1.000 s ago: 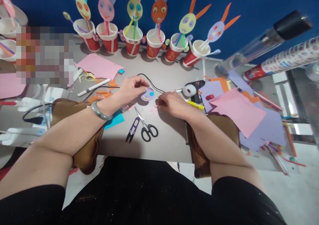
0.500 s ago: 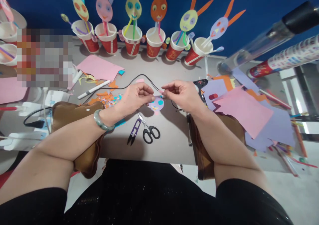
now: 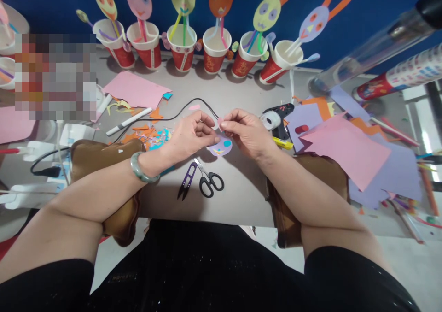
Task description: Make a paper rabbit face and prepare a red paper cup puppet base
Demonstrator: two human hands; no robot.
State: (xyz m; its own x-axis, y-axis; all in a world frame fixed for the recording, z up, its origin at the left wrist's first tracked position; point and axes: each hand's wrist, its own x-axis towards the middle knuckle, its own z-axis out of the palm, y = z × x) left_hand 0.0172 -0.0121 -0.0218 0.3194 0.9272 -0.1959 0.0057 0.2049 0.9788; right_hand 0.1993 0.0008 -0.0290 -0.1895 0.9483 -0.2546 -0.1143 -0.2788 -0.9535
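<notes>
Under my fingers is a small round purple paper face (image 3: 221, 146), with a blue eye and a bit of yellow and orange showing. My left hand (image 3: 193, 134) is closed, its thumb and fingers at the face's upper left edge, hiding part of it. Just above the face, my right hand (image 3: 243, 130) pinches a small piece of pink paper (image 3: 220, 124) between thumb and finger. Black-handled scissors (image 3: 209, 181) and purple thread snips (image 3: 188, 180) lie side by side on the table, nearer my body.
Red cups (image 3: 182, 56) with paper rabbit heads on straws line the blue back wall. Coloured paper scraps (image 3: 147, 139) and a white marker (image 3: 128, 121) lie left. On the right are a tape roll (image 3: 270, 120), a yellow stick (image 3: 283, 143) and pink paper (image 3: 348, 150). A black cord (image 3: 172, 118) runs behind my hands.
My right hand has shifted slightly left against the face, bringing the pink piece closer to my left fingers. The view has tilted a little, showing the tape roll and yellow stick more fully.
</notes>
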